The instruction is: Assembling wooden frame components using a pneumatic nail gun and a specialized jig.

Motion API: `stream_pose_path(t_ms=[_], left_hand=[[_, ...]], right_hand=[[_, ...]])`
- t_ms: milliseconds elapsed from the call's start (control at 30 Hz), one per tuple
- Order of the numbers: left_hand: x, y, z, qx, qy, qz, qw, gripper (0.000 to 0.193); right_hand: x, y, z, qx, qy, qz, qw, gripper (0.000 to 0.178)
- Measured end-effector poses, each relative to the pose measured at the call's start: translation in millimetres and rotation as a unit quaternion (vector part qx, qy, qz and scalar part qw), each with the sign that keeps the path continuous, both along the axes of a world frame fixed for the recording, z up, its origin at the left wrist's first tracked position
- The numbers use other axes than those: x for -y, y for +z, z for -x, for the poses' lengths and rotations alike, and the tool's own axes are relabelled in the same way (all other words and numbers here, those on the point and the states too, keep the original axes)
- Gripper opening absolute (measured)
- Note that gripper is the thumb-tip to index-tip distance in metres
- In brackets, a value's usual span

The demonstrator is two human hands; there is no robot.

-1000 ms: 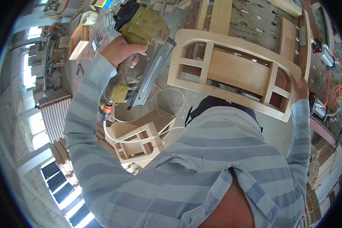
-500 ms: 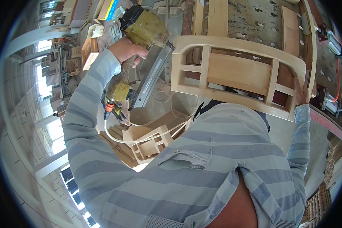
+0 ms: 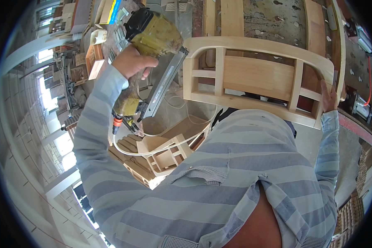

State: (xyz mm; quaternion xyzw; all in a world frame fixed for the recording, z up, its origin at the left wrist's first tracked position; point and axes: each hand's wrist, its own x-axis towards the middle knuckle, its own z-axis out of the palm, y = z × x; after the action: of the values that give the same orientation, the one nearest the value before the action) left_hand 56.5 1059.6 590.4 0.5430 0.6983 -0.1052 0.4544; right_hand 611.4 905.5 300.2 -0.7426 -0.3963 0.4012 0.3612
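Note:
My left hand is wrapped round the grip of a worn yellow nail gun. Its long grey magazine slants down toward me, and the nose is right at the upper left corner of a pale wooden frame. Whether the nose touches the wood I cannot tell. The frame has a curved top rail, a wide middle panel and small slats at both ends. At its right end my right hand grips the end post, the fingers partly hidden.
A workbench with a holed metal top lies beyond the frame, with red-hosed clamps to the right. The white air hose curves past a stack of similar wooden frames at lower left. An orange-brown box stands farther left.
The view has shifted slightly, and the nail gun and the frame's left end appear a little farther left. Both hands keep their holds.

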Motion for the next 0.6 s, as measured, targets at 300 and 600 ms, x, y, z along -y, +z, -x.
stream_pose_path(t_ms=[300,600], left_hand=[[51.5,-53.2,-8.9,0.082,-0.246,-0.307,0.916,0.025],[52.2,-37.4,-33.8,0.156,-0.225,-0.19,0.943,0.037]], right_hand=[[-5.5,-32.7,0.1,-0.115,-0.059,-0.083,0.988,0.053],[-28.9,-21.7,-11.7,-0.047,-0.068,0.063,0.995,0.058]])
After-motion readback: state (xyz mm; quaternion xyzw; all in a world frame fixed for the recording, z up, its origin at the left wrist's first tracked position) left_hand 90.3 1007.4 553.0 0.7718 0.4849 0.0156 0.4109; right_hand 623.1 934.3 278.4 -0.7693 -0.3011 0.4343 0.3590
